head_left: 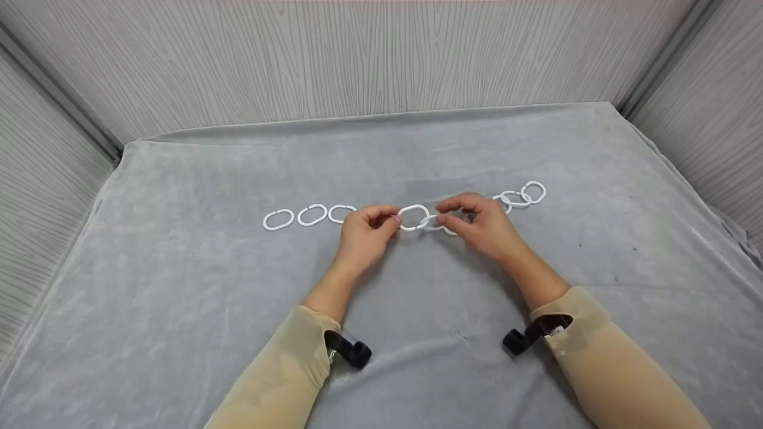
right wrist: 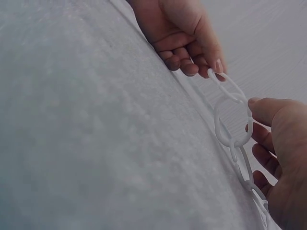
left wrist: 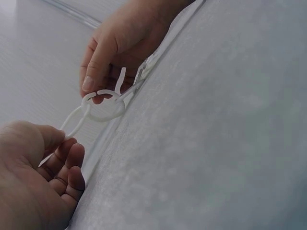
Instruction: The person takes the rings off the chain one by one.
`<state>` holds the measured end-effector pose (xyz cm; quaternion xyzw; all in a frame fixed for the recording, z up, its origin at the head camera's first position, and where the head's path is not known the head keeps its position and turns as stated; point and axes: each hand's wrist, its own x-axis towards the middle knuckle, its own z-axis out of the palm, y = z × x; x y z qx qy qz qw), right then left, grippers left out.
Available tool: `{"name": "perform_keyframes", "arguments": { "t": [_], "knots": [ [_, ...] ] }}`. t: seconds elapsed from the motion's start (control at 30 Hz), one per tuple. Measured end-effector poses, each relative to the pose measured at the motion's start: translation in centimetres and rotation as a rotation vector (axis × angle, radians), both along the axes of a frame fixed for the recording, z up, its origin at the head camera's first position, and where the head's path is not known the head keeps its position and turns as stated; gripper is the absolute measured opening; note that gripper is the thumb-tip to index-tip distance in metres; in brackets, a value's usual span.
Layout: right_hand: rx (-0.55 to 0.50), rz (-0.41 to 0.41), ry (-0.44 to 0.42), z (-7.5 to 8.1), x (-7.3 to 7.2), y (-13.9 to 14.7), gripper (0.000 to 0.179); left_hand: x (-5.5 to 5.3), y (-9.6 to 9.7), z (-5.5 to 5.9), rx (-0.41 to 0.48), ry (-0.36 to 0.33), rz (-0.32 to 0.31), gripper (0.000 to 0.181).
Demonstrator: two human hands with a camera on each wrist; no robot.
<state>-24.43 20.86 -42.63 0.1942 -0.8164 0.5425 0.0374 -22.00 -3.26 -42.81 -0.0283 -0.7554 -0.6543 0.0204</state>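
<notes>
Chain [head_left: 526, 201] lies partly on cloth [head_left: 435, 298]; left hand [head_left: 365, 235] pinches its end link [head_left: 412, 207], right hand [head_left: 481, 223] pinches the second link [right wrist: 217, 128].

No text, label, brand, number or sign can be read in any of the three views.
</notes>
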Motion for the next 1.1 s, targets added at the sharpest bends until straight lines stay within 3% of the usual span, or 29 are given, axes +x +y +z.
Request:
{"name": "perform_keyframes", "arguments": {
  "t": [0.6,1.1],
  "knots": [
    [0.059,-0.029,0.022,-0.14,-0.08,-0.03,0.017,0.09,-0.04,0.23,0.036,-0.030,0.030,0.018],
    [0.057,-0.032,0.009,-0.19,-0.13,0.04,0.018,0.00,-0.02,0.18,0.074,-0.012,0.031,0.016]
  ]
}}
